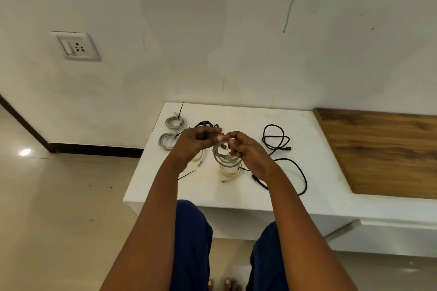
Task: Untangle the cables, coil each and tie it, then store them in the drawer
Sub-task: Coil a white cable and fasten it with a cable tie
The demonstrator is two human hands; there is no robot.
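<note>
Head view: above the white counter [236,191], the right hand [248,151] grips a coiled grey cable [223,157]; the left hand [196,140] pinches near its top. Two tied grey coils [173,123] lie far left, a loose black cable [276,139] right.

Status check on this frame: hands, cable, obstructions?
Both hands on grey coil, held above table. Two grey coils tied far left. Black cable loose at right. Nothing blocking.
</note>
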